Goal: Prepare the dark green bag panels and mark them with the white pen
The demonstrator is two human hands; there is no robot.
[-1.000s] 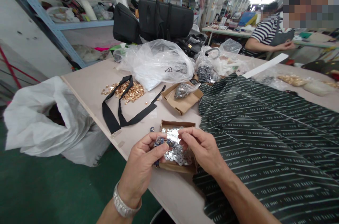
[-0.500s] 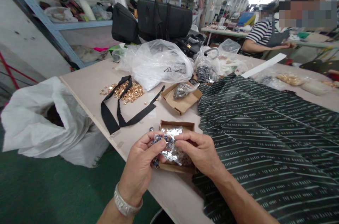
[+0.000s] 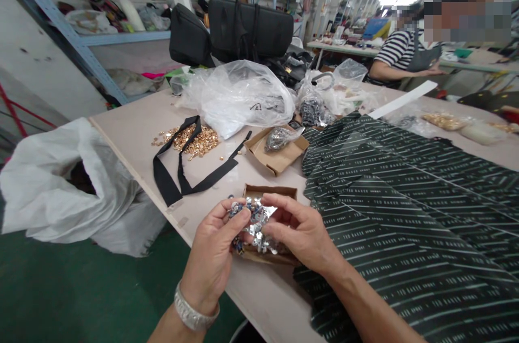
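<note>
Between the thumb and fingers of my left hand (image 3: 214, 240) is a bunch of small blue-and-silver pieces (image 3: 240, 209), too small to name exactly; some hang below the fingers. Close beside it on the right, my right hand (image 3: 298, 227) has thumb and forefinger apart, with nothing visible between them. Both hands are over a small cardboard box (image 3: 288, 192). Shiny silver metal discs (image 3: 259, 237) lie in the box, partly covered by my fingers.
Gold-coloured metal pieces (image 3: 205, 140) and a black strap (image 3: 166, 183) lie farther back. Behind the box is an open carton (image 3: 267, 156) with a bagged part. Dark printed fabric (image 3: 405, 213) covers the right side. A white sack (image 3: 121, 197) stands left of the table; a co-worker (image 3: 399, 54) sits beyond.
My right thumb and forefinger have parted and drawn slightly away from the bunch, which they were touching. My left hand keeps its grip, almost in the same place.
</note>
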